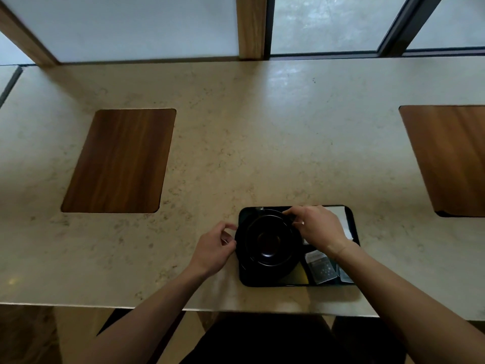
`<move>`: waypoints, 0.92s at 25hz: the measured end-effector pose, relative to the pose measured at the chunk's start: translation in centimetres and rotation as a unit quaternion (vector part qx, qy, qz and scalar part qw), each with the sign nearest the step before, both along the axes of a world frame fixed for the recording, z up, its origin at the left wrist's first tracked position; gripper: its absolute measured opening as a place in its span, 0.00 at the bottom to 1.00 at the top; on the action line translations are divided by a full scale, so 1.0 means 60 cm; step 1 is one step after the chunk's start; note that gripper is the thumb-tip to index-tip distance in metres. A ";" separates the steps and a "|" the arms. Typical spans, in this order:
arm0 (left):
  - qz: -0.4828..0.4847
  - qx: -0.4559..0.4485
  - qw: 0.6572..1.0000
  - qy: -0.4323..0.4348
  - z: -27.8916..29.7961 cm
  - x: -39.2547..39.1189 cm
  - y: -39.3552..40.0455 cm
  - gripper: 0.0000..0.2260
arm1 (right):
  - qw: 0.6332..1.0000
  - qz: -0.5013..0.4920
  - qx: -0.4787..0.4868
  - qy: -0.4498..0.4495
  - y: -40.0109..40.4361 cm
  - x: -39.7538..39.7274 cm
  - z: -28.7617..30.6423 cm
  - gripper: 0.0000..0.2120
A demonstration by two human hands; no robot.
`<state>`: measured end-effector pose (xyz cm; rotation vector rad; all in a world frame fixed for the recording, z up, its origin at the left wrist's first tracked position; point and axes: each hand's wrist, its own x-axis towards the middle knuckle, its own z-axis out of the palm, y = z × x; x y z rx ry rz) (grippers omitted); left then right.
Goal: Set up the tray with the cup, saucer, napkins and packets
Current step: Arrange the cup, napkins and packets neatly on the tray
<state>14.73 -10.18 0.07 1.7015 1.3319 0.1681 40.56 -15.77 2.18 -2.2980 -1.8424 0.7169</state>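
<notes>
A black tray [353, 219] lies on the counter near its front edge. On its left half a black cup [270, 239] sits on a black saucer [242, 256] that overhangs the tray's left rim. My left hand [214, 248] pinches the saucer's left edge with curled fingers. My right hand [316, 228] pinches the saucer's far right rim. White napkins [341, 215] lie at the tray's back right, partly under my right hand. Several packets [321, 269] lie at the front right.
The tray rests on a pale stone counter [236, 143] with dark wood inset panels at left [118, 161] and right [451, 158]. Frosted windows and a wooden post [250, 27] stand behind. The counter's front edge runs just below the tray.
</notes>
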 end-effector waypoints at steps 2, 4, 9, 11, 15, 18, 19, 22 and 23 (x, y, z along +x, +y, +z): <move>-0.021 0.012 1.000 0.010 0.000 0.005 0.013 0.12 | 1.000 -0.009 0.006 0.004 -0.014 -0.003 -0.001 0.17; -0.036 0.027 0.999 0.020 -0.002 0.012 0.022 0.12 | 1.000 -0.016 0.013 0.015 -0.026 -0.005 0.001 0.20; -0.048 0.049 0.997 0.025 -0.008 0.030 0.041 0.13 | 0.998 -0.043 0.004 0.038 -0.059 -0.009 -0.003 0.22; -0.051 0.054 0.997 0.020 -0.009 0.033 0.046 0.12 | 0.998 -0.054 0.007 0.039 -0.071 -0.013 -0.009 0.21; -0.060 0.057 0.996 0.017 -0.005 0.035 0.050 0.10 | 0.997 -0.070 0.006 0.043 -0.080 -0.014 -0.019 0.20; -0.046 0.073 0.996 0.022 0.004 0.027 0.032 0.10 | 0.995 -0.078 0.009 0.057 -0.069 -0.007 -0.022 0.20; -0.035 0.071 0.997 0.020 0.005 0.021 0.020 0.10 | 0.995 -0.077 0.011 0.066 -0.061 -0.002 -0.021 0.21; -0.016 0.029 0.999 0.010 0.004 -0.004 -0.022 0.13 | 0.996 -0.038 -0.007 0.081 -0.020 0.014 -0.013 0.26; -0.011 0.013 1.000 0.004 0.002 -0.011 -0.036 0.14 | 0.995 -0.016 -0.027 0.090 -0.004 0.019 -0.008 0.25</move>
